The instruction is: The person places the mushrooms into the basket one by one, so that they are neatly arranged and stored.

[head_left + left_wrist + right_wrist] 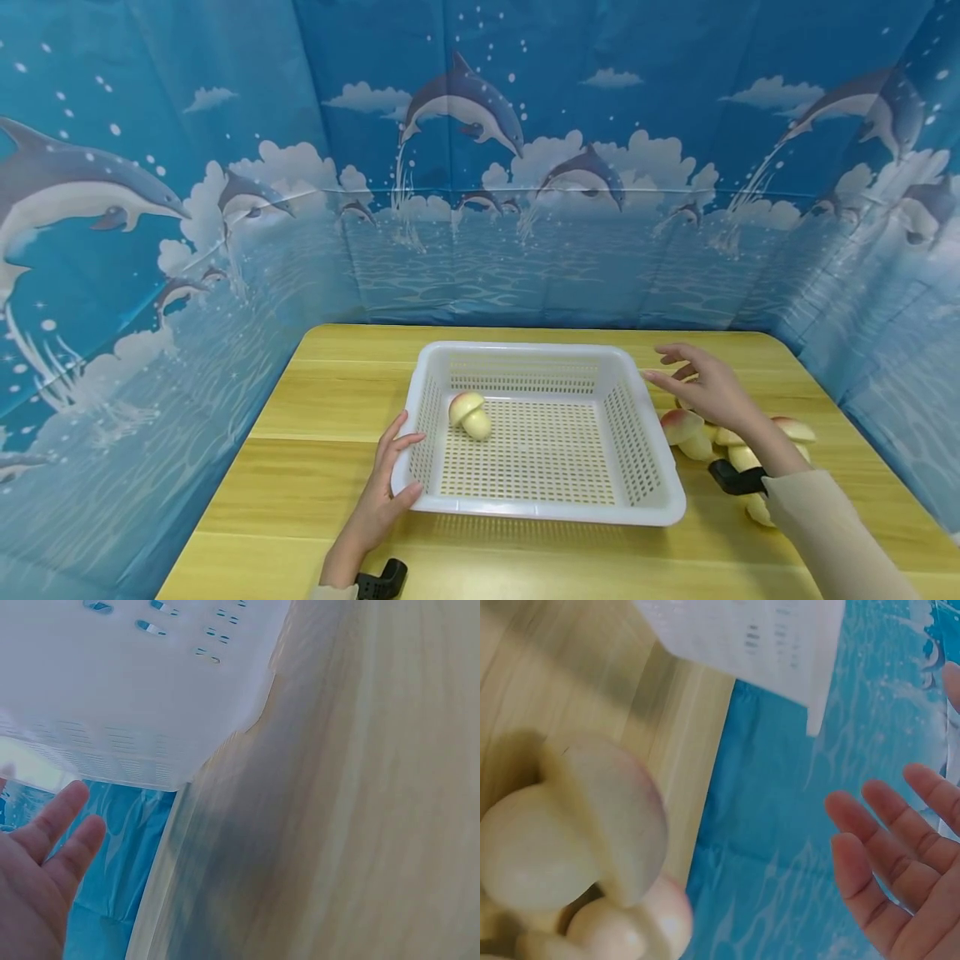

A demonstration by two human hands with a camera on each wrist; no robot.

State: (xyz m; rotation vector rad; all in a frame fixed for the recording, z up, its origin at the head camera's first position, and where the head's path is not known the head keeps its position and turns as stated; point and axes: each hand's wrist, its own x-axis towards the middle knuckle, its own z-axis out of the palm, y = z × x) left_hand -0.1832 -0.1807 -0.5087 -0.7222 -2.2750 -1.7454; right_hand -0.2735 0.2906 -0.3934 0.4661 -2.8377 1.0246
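Left hand (384,483): grips white perforated plastic basket (547,509) at left
Right hand (708,387): empty, fingers spread
Red-tinged cream mushroom (470,415): inside basket, left; could roll if one-sided grip tips basket

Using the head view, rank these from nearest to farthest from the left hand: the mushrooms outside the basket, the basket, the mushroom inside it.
1. Basket: nearest, touched at its left rim by the left hand.
2. Inside mushroom: in the basket's left part.
3. Outside mushrooms: farthest, beyond the basket's right side.
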